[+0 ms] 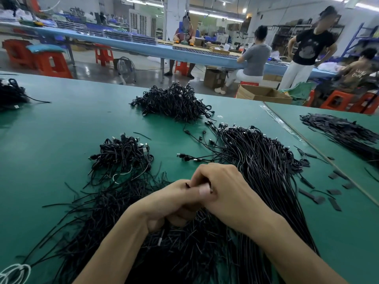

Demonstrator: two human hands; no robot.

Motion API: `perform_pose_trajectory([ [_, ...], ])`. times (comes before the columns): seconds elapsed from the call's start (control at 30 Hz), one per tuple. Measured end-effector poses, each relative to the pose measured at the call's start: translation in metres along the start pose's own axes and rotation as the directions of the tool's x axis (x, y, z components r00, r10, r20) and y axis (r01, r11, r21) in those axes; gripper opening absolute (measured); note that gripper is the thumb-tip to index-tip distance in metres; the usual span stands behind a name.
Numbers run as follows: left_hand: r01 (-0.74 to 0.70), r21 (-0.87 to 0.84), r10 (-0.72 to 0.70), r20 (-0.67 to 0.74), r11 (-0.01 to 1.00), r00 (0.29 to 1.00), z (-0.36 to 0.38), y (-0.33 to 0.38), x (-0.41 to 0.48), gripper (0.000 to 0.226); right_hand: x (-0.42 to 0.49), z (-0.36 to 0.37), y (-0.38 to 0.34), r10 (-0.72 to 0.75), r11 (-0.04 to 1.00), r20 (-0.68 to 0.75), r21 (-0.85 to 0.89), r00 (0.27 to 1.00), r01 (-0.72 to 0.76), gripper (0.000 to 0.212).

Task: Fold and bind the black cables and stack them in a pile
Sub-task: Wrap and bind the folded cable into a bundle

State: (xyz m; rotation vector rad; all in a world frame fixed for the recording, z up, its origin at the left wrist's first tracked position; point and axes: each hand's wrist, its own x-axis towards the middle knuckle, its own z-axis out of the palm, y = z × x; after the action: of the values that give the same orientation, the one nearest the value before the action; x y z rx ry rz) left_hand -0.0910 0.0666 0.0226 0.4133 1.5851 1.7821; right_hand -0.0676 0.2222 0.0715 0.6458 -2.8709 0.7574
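Note:
My left hand (pixel 174 203) and my right hand (pixel 223 189) meet over the green table (pixel 61 130), fingers curled together around a folded black cable (pixel 187 185), of which only a small dark tip shows. Under my forearms lies a heap of loose black twist ties (pixel 114 212). A long bundle of straight black cables (pixel 258 160) stretches away to the right of my hands. A small pile of bound cables (pixel 123 154) sits ahead to the left. A larger pile of bound cables (pixel 174 101) lies farther back.
Black cable labels (pixel 332 193) are scattered at the right. A second table (pixel 338 128) holds more black strips. Another cable heap (pixel 10 93) sits at the far left edge. Several people work at a long blue bench (pixel 143 48) behind.

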Motion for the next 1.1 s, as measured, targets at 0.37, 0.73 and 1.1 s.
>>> perform_pose_trajectory([
  [0.37,0.015,0.297,-0.015,-0.003,0.955,1.000,0.004,-0.002,0.003,0.028,-0.003,0.008,0.002,0.247,0.966,0.048,-0.086,0.968,-0.242,0.021],
  [0.73,-0.144,0.316,0.154,-0.006,0.938,0.988,0.009,0.002,0.002,0.019,-0.003,0.011,-0.001,0.132,0.985,0.019,-0.112,0.991,-0.129,0.009],
  [1.1,-0.009,0.240,0.027,-0.072,0.971,0.997,0.004,0.005,-0.003,0.020,0.003,-0.003,0.003,-0.180,0.966,0.157,-0.159,0.971,0.205,0.007],
])
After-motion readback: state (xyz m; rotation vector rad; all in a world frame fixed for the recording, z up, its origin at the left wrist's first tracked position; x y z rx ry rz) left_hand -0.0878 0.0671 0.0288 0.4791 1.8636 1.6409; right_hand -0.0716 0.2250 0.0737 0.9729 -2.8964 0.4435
